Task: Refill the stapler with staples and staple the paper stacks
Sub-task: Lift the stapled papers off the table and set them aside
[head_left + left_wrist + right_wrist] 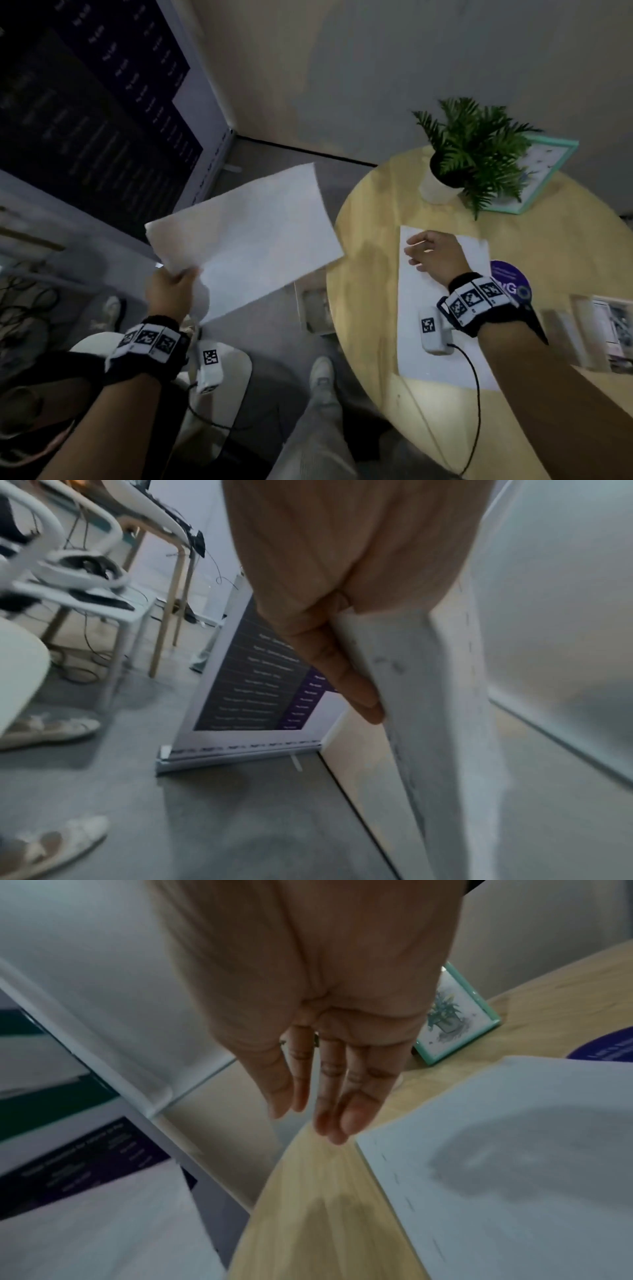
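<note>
My left hand (174,284) grips a white paper stack (246,236) by its near corner and holds it in the air, left of the table and above the floor. The left wrist view shows my fingers (346,677) pinching that stack's edge (421,696), which carries a row of staples. A second paper stack (442,349) lies flat on the round wooden table (370,274). My right hand (431,253) hovers above its far end with straight, relaxed fingers (329,1096) and holds nothing. This stack (514,1150) has staples along its left edge. No stapler is in view.
A potted fern (469,154) and a teal picture frame (544,171) stand at the table's far side. A purple round disc (510,284) lies right of the flat stack. A banner stand (102,113) is at the left. White chairs (68,569) and someone's sandalled feet (51,845) are nearby.
</note>
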Available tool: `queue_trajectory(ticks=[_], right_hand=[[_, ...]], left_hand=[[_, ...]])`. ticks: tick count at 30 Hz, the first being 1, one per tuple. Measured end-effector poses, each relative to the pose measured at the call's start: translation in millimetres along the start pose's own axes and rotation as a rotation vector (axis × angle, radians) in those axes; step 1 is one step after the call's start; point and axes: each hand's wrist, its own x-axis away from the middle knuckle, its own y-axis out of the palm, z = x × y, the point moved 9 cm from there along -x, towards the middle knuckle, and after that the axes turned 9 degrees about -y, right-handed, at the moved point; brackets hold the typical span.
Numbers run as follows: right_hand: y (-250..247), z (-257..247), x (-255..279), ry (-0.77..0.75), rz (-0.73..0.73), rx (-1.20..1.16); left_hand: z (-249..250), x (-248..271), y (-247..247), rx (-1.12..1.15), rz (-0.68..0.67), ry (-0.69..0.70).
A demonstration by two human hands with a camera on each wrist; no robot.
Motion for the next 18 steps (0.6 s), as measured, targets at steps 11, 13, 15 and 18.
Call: queue_trajectory(ticks=[11, 13, 15, 18], right_hand=[[32, 102, 57, 0.233, 0.040, 0.579], [40, 111, 61, 0.243, 0.018, 0.624], [47, 118, 62, 0.241, 0.008, 0.645], [52, 121, 60, 0.232, 0.037, 0.665]], left_hand=[[-102, -45, 111, -0.481, -0.197, -0.126], [-118, -47, 149, -0.506, -0.280, -0.143], [-131, -47, 180, -0.517, -0.349, -0.176], [-139, -52, 220, -0.515, -0.421, -0.180]])
